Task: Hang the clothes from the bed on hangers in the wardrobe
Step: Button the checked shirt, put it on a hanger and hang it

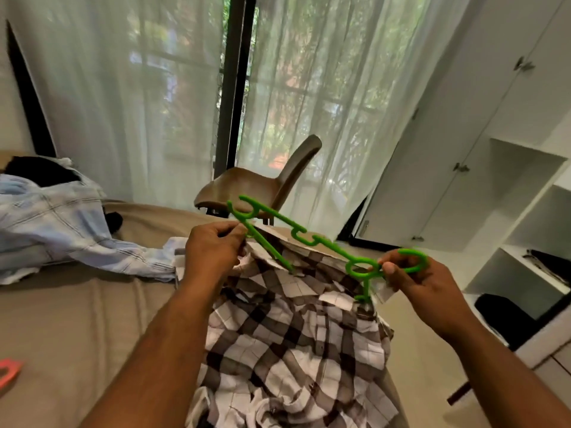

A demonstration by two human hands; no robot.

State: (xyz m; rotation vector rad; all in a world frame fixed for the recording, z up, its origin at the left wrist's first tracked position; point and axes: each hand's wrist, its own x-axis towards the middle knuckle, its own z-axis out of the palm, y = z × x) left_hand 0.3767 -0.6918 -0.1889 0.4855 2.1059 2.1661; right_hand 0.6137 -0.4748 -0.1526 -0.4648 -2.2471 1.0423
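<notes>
Hanger: your green plastic hanger sits above the checked shirt, running from far left to near right, with its hook end on the right.
Left hand: your left hand is clenched around the shirt's collar edge, touching the hanger's left arm; whether the fingers also pinch the hanger itself cannot be told.
Right hand: your right hand is grasping the hanger at its hook loop, thumb and fingers closed on the green ring.
Shirt: the brown-and-white checked shirt is bunched up beneath both hands; the hanger's lower arms dip into its collar opening.
Bed: the tan bed spreads across the left and near side, under the shirt.
Other clothes: a pale blue shirt lies on the far left of the bed, with a dark garment beyond it.
Wardrobe: the white wardrobe stands at right, with open shelves beside its closed doors.
Chair: a brown chair stands past the bed, before the white curtains.
</notes>
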